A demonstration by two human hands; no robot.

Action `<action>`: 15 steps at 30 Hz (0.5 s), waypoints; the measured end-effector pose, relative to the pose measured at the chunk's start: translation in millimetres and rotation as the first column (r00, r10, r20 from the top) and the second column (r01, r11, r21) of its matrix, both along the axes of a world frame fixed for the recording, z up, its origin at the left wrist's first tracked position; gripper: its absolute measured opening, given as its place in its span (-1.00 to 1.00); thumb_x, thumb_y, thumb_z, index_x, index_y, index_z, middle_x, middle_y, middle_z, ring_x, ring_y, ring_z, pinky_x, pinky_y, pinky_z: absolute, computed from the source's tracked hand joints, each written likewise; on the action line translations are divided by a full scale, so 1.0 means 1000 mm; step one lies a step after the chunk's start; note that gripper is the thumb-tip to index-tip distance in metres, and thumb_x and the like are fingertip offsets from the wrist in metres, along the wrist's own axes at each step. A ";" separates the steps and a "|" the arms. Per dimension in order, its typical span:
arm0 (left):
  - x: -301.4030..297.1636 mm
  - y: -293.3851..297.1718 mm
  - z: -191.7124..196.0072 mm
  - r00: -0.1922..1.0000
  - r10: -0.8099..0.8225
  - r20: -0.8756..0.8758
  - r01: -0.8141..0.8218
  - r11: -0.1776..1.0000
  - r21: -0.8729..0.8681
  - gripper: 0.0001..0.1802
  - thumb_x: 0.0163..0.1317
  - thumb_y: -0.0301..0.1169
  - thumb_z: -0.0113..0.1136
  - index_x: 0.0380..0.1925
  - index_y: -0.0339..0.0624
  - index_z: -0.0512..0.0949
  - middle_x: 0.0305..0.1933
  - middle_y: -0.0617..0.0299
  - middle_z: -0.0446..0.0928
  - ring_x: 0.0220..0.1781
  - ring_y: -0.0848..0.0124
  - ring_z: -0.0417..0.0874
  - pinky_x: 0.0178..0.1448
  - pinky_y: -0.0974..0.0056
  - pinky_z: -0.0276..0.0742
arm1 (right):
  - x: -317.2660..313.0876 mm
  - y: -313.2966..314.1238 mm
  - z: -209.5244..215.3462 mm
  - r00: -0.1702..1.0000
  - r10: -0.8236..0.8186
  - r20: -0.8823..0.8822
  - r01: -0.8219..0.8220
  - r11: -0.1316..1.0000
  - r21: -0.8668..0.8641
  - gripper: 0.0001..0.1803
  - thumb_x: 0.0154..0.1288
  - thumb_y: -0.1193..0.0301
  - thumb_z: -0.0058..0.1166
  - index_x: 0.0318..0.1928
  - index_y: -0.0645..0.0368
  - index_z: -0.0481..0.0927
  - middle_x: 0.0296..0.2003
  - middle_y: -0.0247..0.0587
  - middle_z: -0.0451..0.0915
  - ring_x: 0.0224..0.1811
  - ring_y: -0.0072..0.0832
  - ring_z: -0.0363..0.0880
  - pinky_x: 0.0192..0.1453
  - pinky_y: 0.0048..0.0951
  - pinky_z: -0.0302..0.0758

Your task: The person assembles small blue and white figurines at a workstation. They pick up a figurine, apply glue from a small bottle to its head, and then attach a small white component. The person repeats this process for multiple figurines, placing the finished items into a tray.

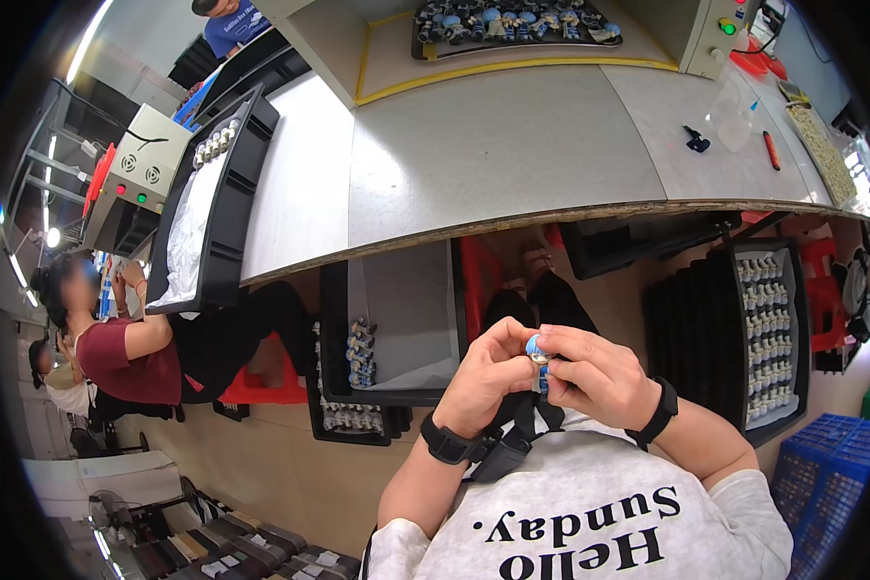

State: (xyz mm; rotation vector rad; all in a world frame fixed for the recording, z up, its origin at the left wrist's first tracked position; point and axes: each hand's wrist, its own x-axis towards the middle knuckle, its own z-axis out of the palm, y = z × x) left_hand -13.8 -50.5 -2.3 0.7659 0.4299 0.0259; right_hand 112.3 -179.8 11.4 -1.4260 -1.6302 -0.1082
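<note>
In front of my chest I hold a small blue-and-white toy figurine (538, 346) between both hands. My left hand (485, 379) is closed, thumb and fingers pinching it from the left. My right hand (604, 382) is closed on its other side, with fingertips over the blue head and the lower body. Much of the figurine is hidden behind my fingers. Left of my hands, a few similar blue-and-white figurines (362, 356) lie in a black tray (396, 397) lined with a pale sheet.
Ahead stands a grey worktable (493, 145) with a box-shaped machine (333, 43) holding a tray of figurines. A red pen (771, 152) lies at right. A tray of white pieces (766, 333) leans below. Co-workers sit at left; blue crates (822, 474) stand at lower right.
</note>
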 end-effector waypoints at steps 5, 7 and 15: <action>0.000 -0.001 0.001 1.000 0.000 -0.009 0.000 1.000 0.008 -0.71 0.06 -0.69 -0.05 -0.20 -0.17 0.35 -0.15 0.22 0.46 -0.16 0.43 0.60 -0.12 0.34 0.57 | 0.000 0.000 -0.001 1.000 0.001 0.000 -0.001 1.000 0.002 -0.82 -0.04 0.60 0.20 -0.41 0.33 0.46 -0.22 -0.01 0.56 -0.13 -0.13 0.60 -0.17 -0.37 0.64; 0.000 -0.001 0.001 1.000 0.003 -0.014 -0.003 1.000 0.010 -0.71 0.06 -0.69 -0.05 -0.21 -0.17 0.35 -0.15 0.22 0.46 -0.16 0.43 0.59 -0.12 0.34 0.56 | 0.000 0.000 -0.001 1.000 0.005 0.000 -0.005 1.000 -0.001 -0.81 -0.04 0.60 0.21 -0.40 0.34 0.46 -0.22 -0.01 0.56 -0.12 -0.13 0.60 -0.17 -0.37 0.64; 0.000 -0.001 0.000 1.000 0.007 0.006 -0.007 1.000 -0.005 -0.72 0.07 -0.69 -0.05 -0.22 -0.15 0.35 -0.17 0.25 0.47 -0.16 0.45 0.59 -0.15 0.37 0.55 | 0.001 0.000 0.000 1.000 0.006 0.000 -0.006 1.000 -0.007 -0.82 -0.02 0.58 0.20 -0.40 0.34 0.47 -0.22 -0.01 0.56 -0.12 -0.13 0.59 -0.17 -0.36 0.64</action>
